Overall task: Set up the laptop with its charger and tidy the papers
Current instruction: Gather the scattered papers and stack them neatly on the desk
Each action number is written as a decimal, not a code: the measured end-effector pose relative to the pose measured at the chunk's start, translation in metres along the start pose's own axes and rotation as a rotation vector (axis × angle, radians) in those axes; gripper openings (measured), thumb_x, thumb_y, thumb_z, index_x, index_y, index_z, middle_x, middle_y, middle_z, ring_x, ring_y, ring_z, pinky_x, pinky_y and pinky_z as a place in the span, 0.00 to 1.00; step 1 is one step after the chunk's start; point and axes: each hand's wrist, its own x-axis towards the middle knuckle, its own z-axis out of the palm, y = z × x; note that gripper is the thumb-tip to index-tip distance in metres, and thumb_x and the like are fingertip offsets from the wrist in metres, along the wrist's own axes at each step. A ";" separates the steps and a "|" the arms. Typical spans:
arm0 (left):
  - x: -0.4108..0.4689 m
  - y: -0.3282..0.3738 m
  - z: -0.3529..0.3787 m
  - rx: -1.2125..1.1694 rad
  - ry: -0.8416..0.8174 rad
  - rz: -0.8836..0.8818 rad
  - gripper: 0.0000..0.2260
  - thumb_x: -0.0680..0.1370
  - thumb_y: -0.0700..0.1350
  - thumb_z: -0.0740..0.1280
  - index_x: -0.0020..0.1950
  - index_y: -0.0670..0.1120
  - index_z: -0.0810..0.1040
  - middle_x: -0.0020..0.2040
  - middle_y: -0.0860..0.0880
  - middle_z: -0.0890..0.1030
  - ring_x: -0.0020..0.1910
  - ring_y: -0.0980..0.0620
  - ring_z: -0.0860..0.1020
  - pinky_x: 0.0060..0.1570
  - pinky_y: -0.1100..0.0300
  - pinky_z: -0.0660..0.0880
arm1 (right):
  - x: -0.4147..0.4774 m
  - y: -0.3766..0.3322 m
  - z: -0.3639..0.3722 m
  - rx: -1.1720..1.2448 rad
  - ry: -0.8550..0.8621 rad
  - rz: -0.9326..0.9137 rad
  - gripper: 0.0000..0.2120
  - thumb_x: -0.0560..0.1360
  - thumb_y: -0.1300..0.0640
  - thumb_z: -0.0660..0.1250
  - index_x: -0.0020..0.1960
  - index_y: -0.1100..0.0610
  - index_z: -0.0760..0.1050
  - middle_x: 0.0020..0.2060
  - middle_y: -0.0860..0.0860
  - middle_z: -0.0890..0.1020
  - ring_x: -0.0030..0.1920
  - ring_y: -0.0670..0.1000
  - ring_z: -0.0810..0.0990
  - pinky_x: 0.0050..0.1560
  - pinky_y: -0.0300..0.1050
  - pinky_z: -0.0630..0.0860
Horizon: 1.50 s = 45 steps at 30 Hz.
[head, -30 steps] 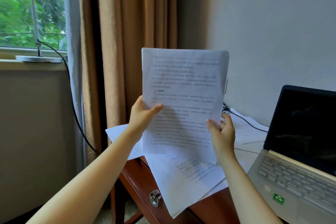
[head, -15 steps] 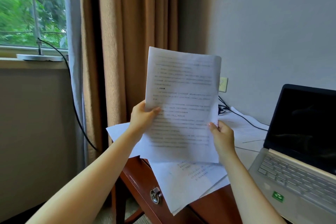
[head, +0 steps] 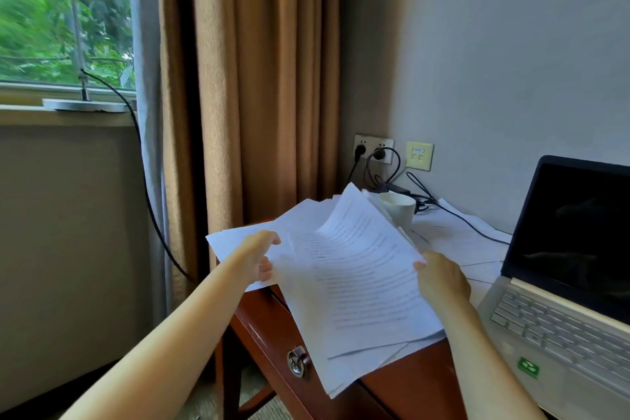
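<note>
Head view: the left hand (head: 260,257) is clenched on the left edge of a sheaf of papers (head: 354,269), thumb on top and fingers beneath. The right hand (head: 443,278) grasps the sheaf's right edge, though most of its fingers are hidden behind the back of the hand and the sheet. The sheaf sits low over the left end of the wooden worktop (head: 409,382). Its far end curls upward and its near corner overhangs the front edge above a metal drawer pull (head: 296,362). The top sheet carries lines of print, too blurred to read. More loose sheets (head: 456,235) lie spread on the worktop beneath and beyond the sheaf, some reaching past the left edge. The laptop (head: 572,283) stands open at the right with a dark screen, and the frame cuts off its right side. A green sticker (head: 528,367) on the palm rest bears a white mark that cannot be made out. A white cup (head: 400,208) stands behind the sheaf, partly covered by the curled paper. On the wall, a wall socket (head: 373,148) holds two black plugs. Beside it a pale wall plate (head: 419,155) carries a small blue label, illegible. A black charger cable (head: 460,218) runs from the tangle below the socket across the loose sheets toward the laptop, and its end is hidden behind the lid. A tan curtain (head: 266,78) hangs left of the worktop, with a window (head: 51,10) further left, its greenery motion-blurred.
</note>
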 end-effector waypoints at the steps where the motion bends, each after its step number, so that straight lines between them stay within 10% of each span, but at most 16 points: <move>1: 0.000 0.000 0.000 -0.027 -0.007 -0.020 0.22 0.77 0.39 0.63 0.71 0.41 0.62 0.68 0.36 0.67 0.65 0.39 0.70 0.63 0.48 0.69 | 0.000 0.001 0.001 -0.029 0.007 0.000 0.14 0.82 0.57 0.53 0.61 0.60 0.73 0.58 0.57 0.78 0.54 0.58 0.76 0.44 0.42 0.67; 8: 0.004 -0.001 -0.002 -0.112 0.000 -0.049 0.22 0.76 0.37 0.63 0.69 0.41 0.64 0.66 0.35 0.69 0.63 0.39 0.71 0.61 0.49 0.70 | 0.001 0.009 0.006 -0.107 -0.016 0.017 0.13 0.81 0.58 0.56 0.61 0.60 0.74 0.58 0.57 0.77 0.55 0.58 0.74 0.52 0.47 0.72; 17: 0.015 -0.005 0.007 -0.266 0.074 -0.017 0.17 0.77 0.35 0.61 0.66 0.40 0.66 0.64 0.39 0.71 0.61 0.45 0.74 0.56 0.56 0.73 | 0.002 0.013 -0.002 0.172 -0.036 0.205 0.09 0.78 0.62 0.55 0.44 0.63 0.72 0.34 0.53 0.72 0.32 0.52 0.68 0.29 0.39 0.61; 26: 0.040 -0.009 0.014 -0.112 0.168 0.185 0.15 0.77 0.36 0.59 0.64 0.40 0.72 0.39 0.46 0.73 0.37 0.51 0.74 0.35 0.62 0.70 | 0.003 0.006 0.000 0.208 -0.028 0.252 0.08 0.76 0.61 0.56 0.38 0.60 0.66 0.32 0.52 0.70 0.31 0.50 0.67 0.31 0.39 0.61; 33: 0.051 -0.010 0.016 0.023 0.166 0.263 0.10 0.78 0.39 0.63 0.59 0.39 0.76 0.46 0.43 0.77 0.39 0.51 0.76 0.37 0.64 0.73 | 0.007 0.004 0.002 0.328 0.001 0.280 0.11 0.76 0.62 0.56 0.35 0.59 0.65 0.32 0.52 0.69 0.30 0.51 0.66 0.30 0.40 0.60; 45: 0.057 -0.011 -0.001 0.205 0.256 0.343 0.21 0.77 0.38 0.62 0.70 0.42 0.65 0.37 0.48 0.72 0.33 0.52 0.72 0.32 0.63 0.69 | 0.001 -0.009 0.012 0.501 -0.009 0.258 0.14 0.77 0.64 0.56 0.58 0.68 0.74 0.39 0.56 0.76 0.37 0.54 0.71 0.29 0.40 0.61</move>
